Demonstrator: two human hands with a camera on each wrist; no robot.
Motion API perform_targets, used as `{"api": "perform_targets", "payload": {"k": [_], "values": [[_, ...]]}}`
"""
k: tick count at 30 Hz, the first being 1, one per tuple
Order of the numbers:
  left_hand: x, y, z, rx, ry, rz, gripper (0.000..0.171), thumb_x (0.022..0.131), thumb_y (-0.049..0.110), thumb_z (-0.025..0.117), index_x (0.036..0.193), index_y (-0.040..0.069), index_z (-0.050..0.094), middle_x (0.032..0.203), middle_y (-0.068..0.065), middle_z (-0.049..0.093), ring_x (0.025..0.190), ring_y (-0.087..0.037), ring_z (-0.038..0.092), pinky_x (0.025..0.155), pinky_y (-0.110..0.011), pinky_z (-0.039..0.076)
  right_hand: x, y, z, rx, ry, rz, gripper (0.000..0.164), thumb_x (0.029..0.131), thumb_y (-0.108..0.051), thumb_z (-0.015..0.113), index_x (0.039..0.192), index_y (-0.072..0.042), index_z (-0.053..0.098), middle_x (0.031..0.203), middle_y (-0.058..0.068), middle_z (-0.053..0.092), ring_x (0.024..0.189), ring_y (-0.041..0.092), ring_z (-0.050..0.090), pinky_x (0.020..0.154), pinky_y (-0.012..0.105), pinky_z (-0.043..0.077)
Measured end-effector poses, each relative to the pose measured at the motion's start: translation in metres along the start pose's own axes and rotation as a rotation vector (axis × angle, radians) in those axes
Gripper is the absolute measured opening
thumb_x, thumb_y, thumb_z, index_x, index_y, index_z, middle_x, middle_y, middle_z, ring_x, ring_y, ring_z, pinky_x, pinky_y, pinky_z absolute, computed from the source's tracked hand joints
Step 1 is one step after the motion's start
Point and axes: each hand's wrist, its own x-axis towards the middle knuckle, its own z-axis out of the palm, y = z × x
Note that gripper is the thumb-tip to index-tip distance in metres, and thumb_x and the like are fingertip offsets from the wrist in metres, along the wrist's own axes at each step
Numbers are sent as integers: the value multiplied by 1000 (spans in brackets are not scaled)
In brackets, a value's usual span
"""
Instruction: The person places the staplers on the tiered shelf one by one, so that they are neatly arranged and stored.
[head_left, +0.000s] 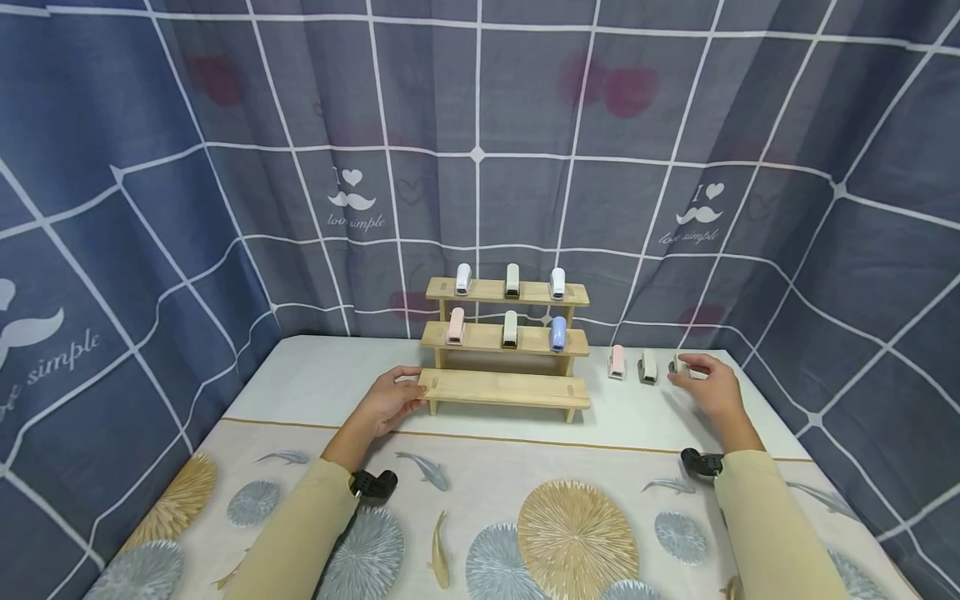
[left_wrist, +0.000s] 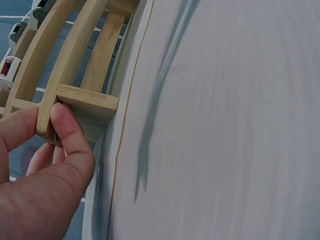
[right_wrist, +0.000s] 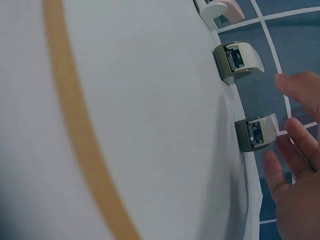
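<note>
A three-step wooden display stand (head_left: 502, 387) stands on the white table. My left hand (head_left: 390, 402) pinches the left end of its lowest step (left_wrist: 75, 92), the thumb on one side and the fingers on the other. On the upper two steps sit several small stapler-like devices, among them a pink one (head_left: 455, 326) and a blue one (head_left: 558, 333). To the right of the stand, a pink device (head_left: 617, 362) and a pale one (head_left: 648, 367) are on the table. My right hand (head_left: 708, 385) is at the rightmost pale device (right_wrist: 256, 133), thumb and fingers spread apart beside it.
A blue-grey checked curtain (head_left: 517, 200) hangs behind the table and along both sides. The front of the table is covered by a cloth (head_left: 480, 475) printed with fish and round leaves. A brown line (head_left: 525, 442) marks the cloth's boundary with the white area.
</note>
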Motion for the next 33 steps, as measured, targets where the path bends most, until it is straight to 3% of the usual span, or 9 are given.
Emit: {"api": "perform_targets", "payload": {"k": [4, 11, 20, 33], "values": [[1, 0, 1, -8, 1, -4, 52, 98, -8, 60, 146, -2, 41, 95, -7, 64, 73, -12, 65, 68, -18, 60, 8, 3, -2, -42, -8, 6, 57, 92, -24, 78, 140, 0, 58, 143, 32, 52, 134, 48, 47, 108, 63, 42], [1, 1, 0, -5, -1, -8, 52, 98, -8, 59, 146, -2, 41, 97, -8, 64, 75, -13, 65, 68, -18, 60, 21, 6, -9, -56, -98, 44, 72, 90, -22, 79, 151, -2, 45, 147, 34, 47, 134, 53, 48, 99, 59, 53], [1, 2, 1, -2, 1, -10, 51, 97, -8, 60, 145, -2, 42, 97, -8, 64, 75, -12, 65, 68, -19, 59, 36, 12, -13, -130, -272, 41, 86, 91, -18, 76, 158, 3, 27, 146, 40, 45, 133, 55, 48, 106, 65, 46], [2, 0, 0, -2, 6, -9, 52, 97, -8, 60, 145, -2, 42, 99, -9, 64, 77, -13, 65, 68, -19, 60, 43, 15, -13, -171, -328, 63, 92, 90, -21, 76, 158, 6, 22, 149, 39, 40, 136, 57, 43, 112, 66, 40]]}}
